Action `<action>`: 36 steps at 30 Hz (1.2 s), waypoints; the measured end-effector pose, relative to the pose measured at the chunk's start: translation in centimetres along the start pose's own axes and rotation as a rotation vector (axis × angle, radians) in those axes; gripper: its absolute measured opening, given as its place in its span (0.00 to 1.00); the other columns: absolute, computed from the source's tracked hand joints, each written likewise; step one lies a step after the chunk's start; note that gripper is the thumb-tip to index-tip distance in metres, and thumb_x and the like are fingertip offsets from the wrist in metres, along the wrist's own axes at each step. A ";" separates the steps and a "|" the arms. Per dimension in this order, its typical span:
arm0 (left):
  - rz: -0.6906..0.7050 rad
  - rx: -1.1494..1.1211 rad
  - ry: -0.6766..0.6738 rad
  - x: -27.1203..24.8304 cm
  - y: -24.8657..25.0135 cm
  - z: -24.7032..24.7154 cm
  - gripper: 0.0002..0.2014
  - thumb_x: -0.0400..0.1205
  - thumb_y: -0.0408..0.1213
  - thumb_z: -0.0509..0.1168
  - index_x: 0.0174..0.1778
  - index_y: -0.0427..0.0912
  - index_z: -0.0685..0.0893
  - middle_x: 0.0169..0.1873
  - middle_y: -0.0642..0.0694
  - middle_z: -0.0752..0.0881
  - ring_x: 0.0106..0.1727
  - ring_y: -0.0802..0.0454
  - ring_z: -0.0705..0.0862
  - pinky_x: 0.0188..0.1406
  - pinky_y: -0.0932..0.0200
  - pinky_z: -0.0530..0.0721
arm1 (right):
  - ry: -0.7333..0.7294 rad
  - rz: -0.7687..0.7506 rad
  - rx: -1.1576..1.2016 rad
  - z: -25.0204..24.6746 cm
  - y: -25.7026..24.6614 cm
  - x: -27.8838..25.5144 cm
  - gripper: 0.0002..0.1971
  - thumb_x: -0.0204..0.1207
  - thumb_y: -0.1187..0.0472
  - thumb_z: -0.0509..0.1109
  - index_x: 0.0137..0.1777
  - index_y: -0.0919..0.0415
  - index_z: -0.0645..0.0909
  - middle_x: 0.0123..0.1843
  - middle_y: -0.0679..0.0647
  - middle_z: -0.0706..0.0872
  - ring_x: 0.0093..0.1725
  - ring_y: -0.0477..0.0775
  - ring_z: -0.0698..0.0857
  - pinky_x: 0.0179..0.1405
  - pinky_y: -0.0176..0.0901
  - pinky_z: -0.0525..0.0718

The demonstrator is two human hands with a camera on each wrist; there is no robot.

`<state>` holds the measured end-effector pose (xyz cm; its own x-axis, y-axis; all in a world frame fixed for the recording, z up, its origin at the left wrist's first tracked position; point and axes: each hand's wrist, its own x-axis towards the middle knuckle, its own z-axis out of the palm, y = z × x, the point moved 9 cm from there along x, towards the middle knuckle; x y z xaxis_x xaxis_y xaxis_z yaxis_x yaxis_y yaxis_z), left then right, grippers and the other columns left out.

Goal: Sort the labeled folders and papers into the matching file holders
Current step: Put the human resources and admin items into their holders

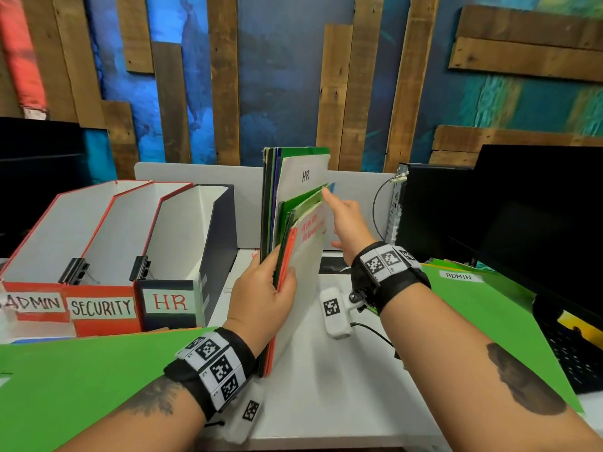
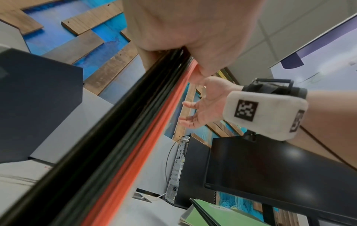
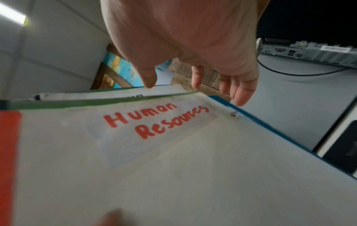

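Note:
My left hand [image 1: 266,288] grips a stack of folders [image 1: 295,197] held upright on edge over the white desk. The front one is white with a red spine and reads "Human Resources" [image 3: 154,122]; a taller sheet behind it reads "HR" [image 1: 305,176]. My right hand [image 1: 344,216] is open, its index fingertip touching the top corner of a green folder in the stack. Three file holders stand at the left, labeled ADMIN [image 1: 32,303], SECURITY [image 1: 101,306] and HR [image 1: 169,301]. The left wrist view shows the stack's dark and orange edges [image 2: 119,137] under my palm.
A green folder [image 1: 81,380] lies at the front left. Another green folder tagged ADMIN [image 1: 473,308] lies at the right, beside a black keyboard [image 1: 567,350], a monitor [image 1: 522,223] and a computer case [image 1: 396,207]. A grey divider [image 1: 195,174] backs the desk.

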<state>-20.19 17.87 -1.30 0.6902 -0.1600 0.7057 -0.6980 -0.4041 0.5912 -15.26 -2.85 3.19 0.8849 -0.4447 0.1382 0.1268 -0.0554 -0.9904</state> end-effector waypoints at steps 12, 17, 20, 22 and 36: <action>-0.272 -0.443 0.023 1.0 -3.5 -1.7 0.13 0.78 0.36 0.78 0.52 0.59 0.89 0.47 0.64 0.92 0.49 0.62 0.92 0.48 0.57 0.92 | 0.188 0.097 0.081 -6.3 6.0 4.1 0.51 0.75 0.35 0.74 0.90 0.46 0.49 0.88 0.56 0.63 0.85 0.65 0.65 0.81 0.71 0.63; -0.366 -0.546 0.083 1.4 -4.6 -2.4 0.15 0.73 0.34 0.82 0.53 0.51 0.90 0.49 0.54 0.94 0.48 0.55 0.93 0.46 0.51 0.93 | 0.133 0.111 0.051 -7.6 7.9 5.8 0.56 0.65 0.30 0.79 0.88 0.49 0.57 0.87 0.55 0.65 0.84 0.63 0.65 0.81 0.71 0.62; -0.390 -0.524 0.102 1.3 -4.9 -2.4 0.17 0.73 0.37 0.82 0.57 0.51 0.89 0.50 0.55 0.93 0.49 0.56 0.93 0.47 0.50 0.93 | 0.169 0.028 -0.068 -8.7 7.3 6.2 0.36 0.71 0.45 0.83 0.74 0.62 0.78 0.74 0.59 0.82 0.65 0.56 0.83 0.64 0.54 0.82; -0.403 -0.495 0.110 1.2 -5.2 -2.3 0.19 0.74 0.39 0.81 0.60 0.50 0.88 0.51 0.56 0.93 0.50 0.56 0.93 0.49 0.46 0.93 | 0.254 -0.051 -0.099 -9.7 6.9 6.3 0.24 0.71 0.51 0.84 0.56 0.69 0.84 0.57 0.62 0.90 0.48 0.55 0.88 0.50 0.53 0.89; -0.250 -0.307 0.125 0.3 -2.7 -2.4 0.53 0.75 0.30 0.80 0.81 0.70 0.52 0.53 0.84 0.80 0.55 0.78 0.83 0.59 0.60 0.82 | 0.864 -0.427 0.000 -18.1 -0.7 1.8 0.14 0.85 0.49 0.67 0.64 0.54 0.76 0.54 0.41 0.85 0.51 0.49 0.85 0.50 0.42 0.81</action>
<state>-18.57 21.05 -1.70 0.8308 0.0270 0.5559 -0.5488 -0.1261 0.8264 -21.89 -19.77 4.02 0.1287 -0.8919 0.4335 0.3614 -0.3649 -0.8580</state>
